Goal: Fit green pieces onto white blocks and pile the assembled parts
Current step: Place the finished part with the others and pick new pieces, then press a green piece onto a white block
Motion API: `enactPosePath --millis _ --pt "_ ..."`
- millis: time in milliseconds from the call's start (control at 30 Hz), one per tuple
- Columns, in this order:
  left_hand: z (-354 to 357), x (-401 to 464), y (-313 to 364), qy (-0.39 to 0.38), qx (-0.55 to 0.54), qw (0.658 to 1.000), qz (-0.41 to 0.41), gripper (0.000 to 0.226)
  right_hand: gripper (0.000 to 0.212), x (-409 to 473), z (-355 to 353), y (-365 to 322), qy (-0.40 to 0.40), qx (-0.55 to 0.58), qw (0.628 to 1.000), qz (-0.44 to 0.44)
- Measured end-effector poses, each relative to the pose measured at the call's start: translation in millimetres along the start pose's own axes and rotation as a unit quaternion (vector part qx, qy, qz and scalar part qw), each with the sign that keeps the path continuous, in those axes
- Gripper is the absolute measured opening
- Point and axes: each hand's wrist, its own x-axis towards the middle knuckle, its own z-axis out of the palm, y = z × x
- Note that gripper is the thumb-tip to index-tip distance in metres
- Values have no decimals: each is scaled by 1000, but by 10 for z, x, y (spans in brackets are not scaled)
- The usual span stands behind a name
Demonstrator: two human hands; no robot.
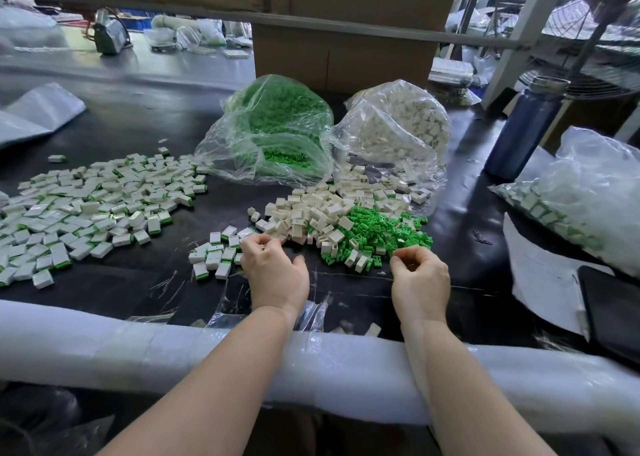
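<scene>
Padded white foam (pixel 207 358) wraps the near edge of the dark counter (pixel 138 130), and both forearms cross it. Just beyond, the left hand (pixel 275 270) curls its fingers at the edge of the loose white blocks (pixel 311 213), beside a few finished parts; whether it holds one is hidden. The right hand (pixel 419 279) has fingertips pinched together by the green pieces (pixel 381 234), any piece between them too small to tell. Assembled parts (pixel 86 206) spread at left. Farther back lie a bag of green pieces (pixel 277 126) and a bag of white blocks (pixel 398 123), with a blue bottle (pixel 526 126) at right and cardboard boxes (pixel 346 50) behind.
</scene>
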Motion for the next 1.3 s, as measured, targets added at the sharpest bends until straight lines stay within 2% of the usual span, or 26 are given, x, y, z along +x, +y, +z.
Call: enactPosePath --millis 200,333,433,533,700,867,933,1067,1300 --pt "7 -46 40 -24 94 995 7 45 16 -20 3 -34 -46 -71 996 -19" --pt "17 -75 47 -22 93 990 102 39 13 -49 16 -60 -67 -100 992 -33" --pt "51 -87 35 -81 92 977 175 44 20 -64 30 -80 -81 -142 986 -46" --pt "102 -81 22 -139 114 962 206 54 29 -72 42 -96 -87 -187 977 -51" --pt "115 -62 13 -117 64 967 218 38 22 -71 56 -90 -86 -198 975 -54" --pt "103 -51 28 -88 18 979 184 19 17 -71 46 -80 -89 -184 977 -55" --pt "97 -49 28 -76 14 981 175 18 16 -69 41 -76 -86 -171 980 -55" --pt "114 -34 14 -93 52 979 173 32 16 -80 34 -79 -80 -140 985 -64" --pt "129 -28 3 -85 42 984 154 20 14 -94 47 -73 -83 -58 990 -99"
